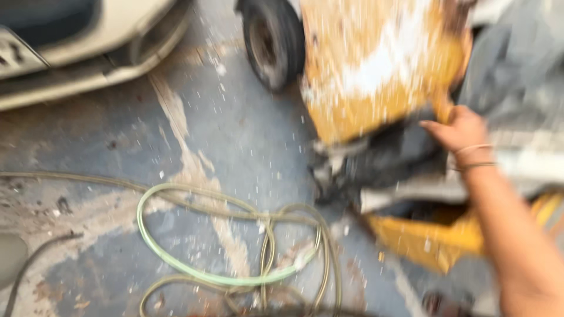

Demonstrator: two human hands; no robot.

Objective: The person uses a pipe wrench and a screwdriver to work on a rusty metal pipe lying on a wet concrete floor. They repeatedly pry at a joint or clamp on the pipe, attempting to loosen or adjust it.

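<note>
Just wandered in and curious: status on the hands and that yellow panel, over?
Right hand resting on the worn yellow body panel, grip unclear through blur. Left hand out of view. Green hose coiled loose on the wet floor beside it; wheel just behind.

The right hand [457, 130] rests against the lower edge of a yellow panel [376, 64] flecked with white, above dark parts [382, 161]. A tyre [271, 41] stands beside the panel. A green hose [235, 246] coils on the wet floor [223, 135]. The picture is blurred.
</note>
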